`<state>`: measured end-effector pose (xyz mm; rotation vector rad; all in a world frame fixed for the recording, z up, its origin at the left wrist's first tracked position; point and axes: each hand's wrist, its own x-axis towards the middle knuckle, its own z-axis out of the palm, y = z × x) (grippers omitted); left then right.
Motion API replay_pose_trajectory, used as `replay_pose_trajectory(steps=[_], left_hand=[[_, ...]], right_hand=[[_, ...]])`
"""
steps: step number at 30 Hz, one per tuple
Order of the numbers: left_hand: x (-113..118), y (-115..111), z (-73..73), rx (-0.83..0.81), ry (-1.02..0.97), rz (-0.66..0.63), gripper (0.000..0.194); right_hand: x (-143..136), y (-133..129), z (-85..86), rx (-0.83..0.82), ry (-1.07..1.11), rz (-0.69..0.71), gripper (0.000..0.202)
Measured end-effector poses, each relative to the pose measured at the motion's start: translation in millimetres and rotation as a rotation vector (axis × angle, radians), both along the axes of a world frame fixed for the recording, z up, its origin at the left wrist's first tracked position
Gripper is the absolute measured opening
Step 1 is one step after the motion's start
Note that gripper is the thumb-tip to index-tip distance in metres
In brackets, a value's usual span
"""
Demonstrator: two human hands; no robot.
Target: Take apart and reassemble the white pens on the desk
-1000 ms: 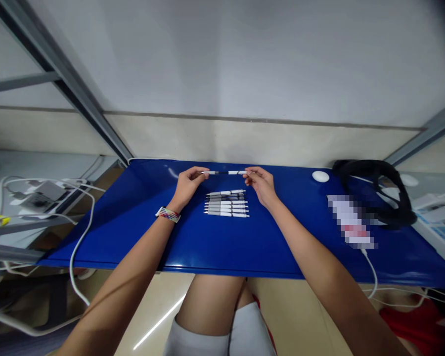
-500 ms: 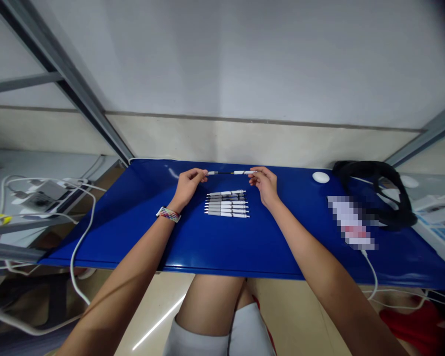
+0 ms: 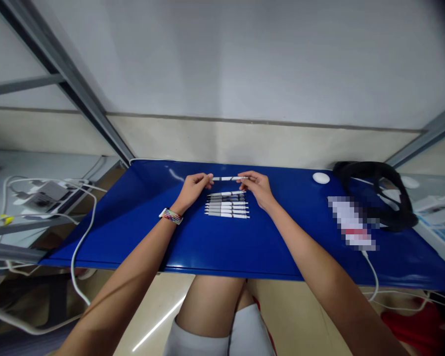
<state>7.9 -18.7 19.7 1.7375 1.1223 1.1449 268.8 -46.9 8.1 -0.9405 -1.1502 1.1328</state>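
Note:
A white pen (image 3: 226, 178) is held level above the far part of the blue table (image 3: 200, 242). My left hand (image 3: 197, 189) pinches its left end between thumb and fingers. On its right end, the fingers of my right hand (image 3: 256, 187) are closed. A short dark band shows on the pen near the left fingers; whether it is a gap or a marking I cannot tell. Just below the held pen lies a row of several pens (image 3: 227, 205), side by side, with white barrels, grey grips and some darker parts. Their tips point left.
At the right are a white oval object (image 3: 321, 178), a black strap-like headset (image 3: 378, 193) and a blurred-out device (image 3: 350, 222) with a white cable (image 3: 373, 272). Another white cable (image 3: 83, 237) hangs by the table's left edge. A wall (image 3: 222, 141) stands behind.
My hands have come closer together and slightly nearer to me. The pen's two parts, apart before with a thin dark refill showing between them, now meet or nearly meet.

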Motion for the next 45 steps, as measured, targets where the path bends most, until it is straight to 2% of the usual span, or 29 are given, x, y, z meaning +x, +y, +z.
replay_pose_trajectory(steps=[2, 6, 11, 15, 19, 22, 26, 29, 34, 39, 45], left_hand=[[0.5, -0.6, -0.4, 0.012, 0.011, -0.012, 0.048], [1.3, -0.6, -1.9, 0.042, -0.063, -0.067, 0.028], [3.5, -2.3, -1.6, 0.012, -0.149, -0.134, 0.033], [3.2, -2.0, -2.0, 0.058, -0.131, -0.146, 0.050], [2.5, -1.8, -2.1, 0.014, -0.119, -0.147, 0.039], [2.8, -2.4, -1.6, 0.047, -0.101, -0.141, 0.052], [3.1, -2.2, -1.8, 0.014, -0.096, -0.140, 0.042], [2.7, -1.6, -2.5, 0.041, -0.092, -0.141, 0.053], [2.8, -2.4, -3.8, -0.010, -0.071, -0.111, 0.036], [3.2, -5.2, -1.0, -0.021, -0.063, -0.097, 0.042], [3.0, -4.7, -0.8, 0.000, -0.042, -0.058, 0.025]], right_hand=[[-2.3, -1.0, 0.4, -0.007, -0.007, 0.025, 0.028], [-1.5, 0.1, -1.0, -0.084, 0.030, 0.013, 0.030], [-1.5, 0.1, -0.3, -0.108, 0.079, 0.017, 0.030], [-3.3, -0.9, 1.0, -0.119, 0.074, 0.017, 0.032], [-4.1, -1.6, 1.8, -0.121, 0.074, 0.015, 0.032], [-4.4, -1.9, 2.3, -0.122, 0.069, 0.011, 0.032], [-5.0, -1.7, 2.5, -0.125, 0.064, 0.007, 0.032], [-5.3, -1.6, 2.3, -0.119, 0.070, 0.006, 0.032], [-5.6, -1.6, 1.8, -0.115, 0.065, 0.007, 0.032], [-5.9, -2.5, 3.1, -0.110, 0.063, 0.006, 0.031], [-4.9, -2.2, 1.3, -0.125, 0.055, 0.007, 0.027]])
